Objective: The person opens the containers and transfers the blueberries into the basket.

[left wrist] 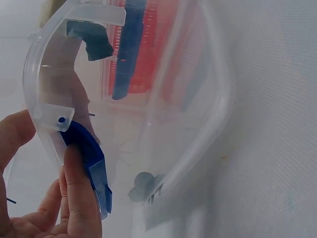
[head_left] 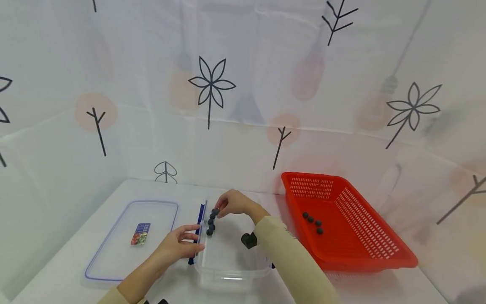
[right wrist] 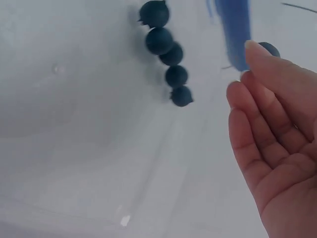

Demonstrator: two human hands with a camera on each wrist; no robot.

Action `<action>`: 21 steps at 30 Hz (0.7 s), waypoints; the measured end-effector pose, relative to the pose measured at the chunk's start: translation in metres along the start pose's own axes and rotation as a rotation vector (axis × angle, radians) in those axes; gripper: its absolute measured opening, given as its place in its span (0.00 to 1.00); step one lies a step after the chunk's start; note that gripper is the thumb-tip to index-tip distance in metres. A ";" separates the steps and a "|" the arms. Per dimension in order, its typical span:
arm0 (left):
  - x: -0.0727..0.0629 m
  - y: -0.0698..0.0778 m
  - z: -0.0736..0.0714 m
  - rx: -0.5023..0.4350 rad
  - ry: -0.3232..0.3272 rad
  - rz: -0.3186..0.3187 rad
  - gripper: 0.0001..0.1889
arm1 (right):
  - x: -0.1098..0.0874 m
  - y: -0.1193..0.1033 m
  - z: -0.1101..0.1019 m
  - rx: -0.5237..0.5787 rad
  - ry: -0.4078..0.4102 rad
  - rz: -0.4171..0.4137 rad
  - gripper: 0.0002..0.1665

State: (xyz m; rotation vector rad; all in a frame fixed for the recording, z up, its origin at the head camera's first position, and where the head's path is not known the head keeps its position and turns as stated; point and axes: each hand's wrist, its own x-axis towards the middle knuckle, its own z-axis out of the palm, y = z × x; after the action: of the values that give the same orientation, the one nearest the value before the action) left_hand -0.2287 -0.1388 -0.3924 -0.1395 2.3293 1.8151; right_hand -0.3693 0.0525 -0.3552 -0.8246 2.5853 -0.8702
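Observation:
A clear plastic box [head_left: 233,272] with blue latches stands in the middle of the table. Several blueberries [head_left: 210,232] lie in a line along its left inner side; the right wrist view shows these blueberries [right wrist: 159,40] touching one another. My right hand [head_left: 235,202] reaches into the box and pinches one blueberry [right wrist: 269,48] between thumb and fingertips, at the far end of the line. At the left rim my left hand [head_left: 182,242] holds the box, with fingers against the hanging blue latch [left wrist: 89,153] and the thumb at the rim.
To the right stands a red basket [head_left: 364,264] with several blueberries [head_left: 318,223] on its floor. A clear lid with a blue edge [head_left: 110,253] lies at the left, bearing a colourful label [head_left: 140,234]. Behind the table hangs a patterned white cloth [head_left: 243,147].

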 end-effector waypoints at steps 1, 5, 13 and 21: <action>0.000 0.000 0.000 -0.002 0.002 0.001 0.34 | -0.003 -0.002 -0.003 0.019 0.014 -0.008 0.09; 0.000 0.000 0.000 -0.002 -0.002 -0.001 0.35 | -0.016 -0.012 -0.013 0.102 0.069 -0.023 0.09; 0.000 0.000 -0.001 0.003 0.000 -0.012 0.39 | -0.044 -0.032 -0.020 0.227 0.153 -0.014 0.12; -0.001 -0.001 0.002 0.013 0.003 -0.011 0.39 | -0.076 -0.042 -0.019 0.281 0.222 -0.069 0.13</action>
State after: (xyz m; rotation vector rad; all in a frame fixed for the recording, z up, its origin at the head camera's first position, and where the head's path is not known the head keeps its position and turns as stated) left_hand -0.2272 -0.1376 -0.3931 -0.1530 2.3370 1.7960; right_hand -0.2992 0.0798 -0.3077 -0.7768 2.5423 -1.3776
